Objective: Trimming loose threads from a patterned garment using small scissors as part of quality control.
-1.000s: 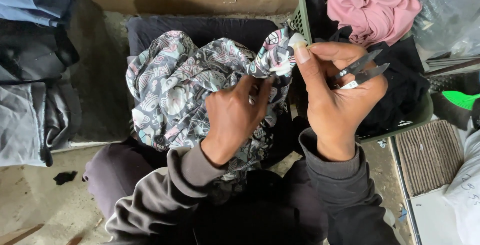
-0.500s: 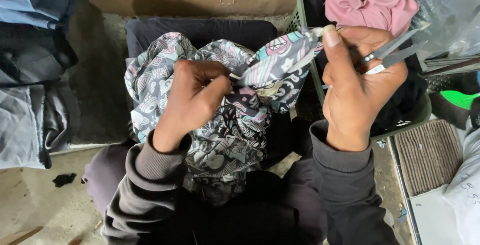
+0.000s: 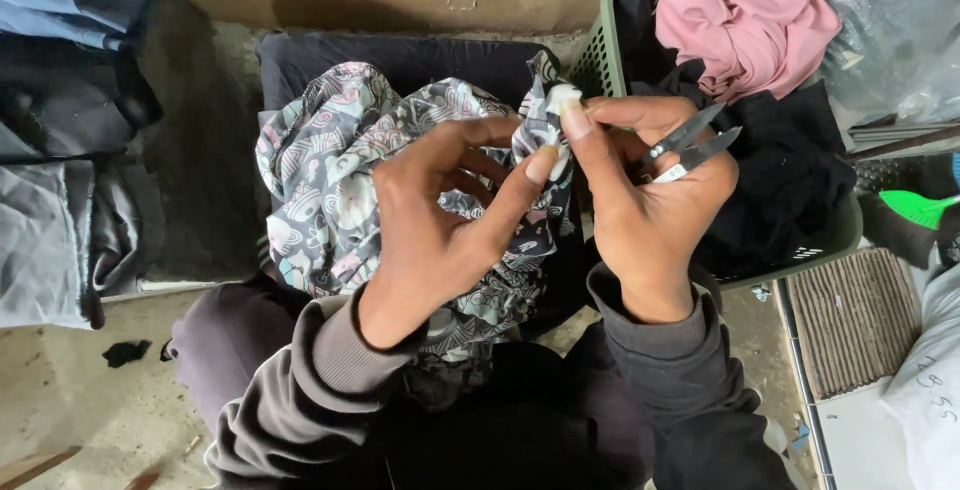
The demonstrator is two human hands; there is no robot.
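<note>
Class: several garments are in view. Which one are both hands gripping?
The grey patterned floral garment on the lap; both hands pinch it, unlike the pink garment lying untouched in the green basket.

The person wears a dark grey sweatshirt with long sleeves. Each sleeve ends in a ribbed cuff, which sits close around the wrist. The cloth looks soft and makes thick folds along both forearms. The left hand (image 3: 440, 220) and the right hand (image 3: 650, 200) are bare, without gloves, rings or a watch. The trousers are dark too.
</note>
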